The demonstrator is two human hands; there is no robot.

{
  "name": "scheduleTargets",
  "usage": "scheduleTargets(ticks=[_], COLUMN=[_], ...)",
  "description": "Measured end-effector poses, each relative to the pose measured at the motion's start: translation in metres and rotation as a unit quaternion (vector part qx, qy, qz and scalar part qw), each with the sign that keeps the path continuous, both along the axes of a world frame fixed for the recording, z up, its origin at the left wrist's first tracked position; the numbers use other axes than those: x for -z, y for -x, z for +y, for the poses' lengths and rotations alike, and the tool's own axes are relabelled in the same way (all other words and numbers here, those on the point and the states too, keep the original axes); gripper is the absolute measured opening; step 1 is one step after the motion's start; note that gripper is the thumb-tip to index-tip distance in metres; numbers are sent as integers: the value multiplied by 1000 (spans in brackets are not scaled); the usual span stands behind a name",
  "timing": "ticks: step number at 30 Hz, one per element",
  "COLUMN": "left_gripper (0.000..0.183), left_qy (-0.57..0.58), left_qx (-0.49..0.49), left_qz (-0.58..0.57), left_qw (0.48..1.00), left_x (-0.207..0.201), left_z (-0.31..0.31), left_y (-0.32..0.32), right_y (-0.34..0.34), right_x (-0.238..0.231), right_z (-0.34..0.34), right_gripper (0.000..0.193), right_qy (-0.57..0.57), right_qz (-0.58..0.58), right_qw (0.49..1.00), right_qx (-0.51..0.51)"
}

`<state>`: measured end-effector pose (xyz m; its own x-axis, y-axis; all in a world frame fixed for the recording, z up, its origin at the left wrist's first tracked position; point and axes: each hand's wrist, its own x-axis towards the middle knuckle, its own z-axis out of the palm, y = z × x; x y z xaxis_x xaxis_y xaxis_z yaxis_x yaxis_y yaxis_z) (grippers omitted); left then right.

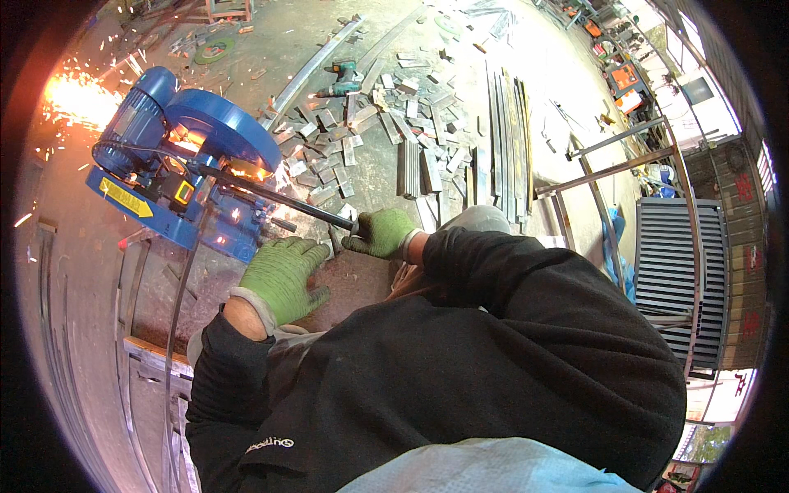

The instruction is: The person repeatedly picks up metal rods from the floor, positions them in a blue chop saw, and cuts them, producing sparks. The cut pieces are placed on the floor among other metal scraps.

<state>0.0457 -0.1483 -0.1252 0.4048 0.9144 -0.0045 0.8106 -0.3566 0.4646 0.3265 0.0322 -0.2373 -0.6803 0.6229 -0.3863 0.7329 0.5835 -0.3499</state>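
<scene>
A blue cut-off saw (222, 127) stands at the left, with sparks flying from it and a bright glow under its wheel guard. Its long dark handle (288, 200) slopes toward me. My right hand (385, 233), in a green glove, is closed round the end of that handle. My left hand (285, 278), also green-gloved, lies beside the saw's base with its fingers stretched out and its thumb apart. The left fingertips are close to a small grey metal part; whether they touch it I cannot tell.
Many short cut metal pieces (349, 135) litter the floor beyond the saw, near a green cordless drill (343, 78). Long metal bars (508, 140) lie further right. A metal frame (629, 168) and a slatted grey panel (678, 279) stand at the right. A large spray of sparks (82, 99) fills the far left.
</scene>
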Motion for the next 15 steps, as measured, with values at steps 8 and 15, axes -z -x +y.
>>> scheduleTargets(ticks=[8, 15], left_gripper=[78, 76], left_qy=[4, -10], left_qx=[2, 1], left_qz=[4, 1], left_qw=[1000, 1000], left_x=[2, 4], left_z=[0, 0], left_y=[1, 2], right_y=[-1, 0], right_x=[0, 2], right_z=[-2, -1], right_gripper=[78, 79], right_qy=[14, 11], right_qz=[21, -3], right_qw=[1000, 1000], right_qx=[13, 9])
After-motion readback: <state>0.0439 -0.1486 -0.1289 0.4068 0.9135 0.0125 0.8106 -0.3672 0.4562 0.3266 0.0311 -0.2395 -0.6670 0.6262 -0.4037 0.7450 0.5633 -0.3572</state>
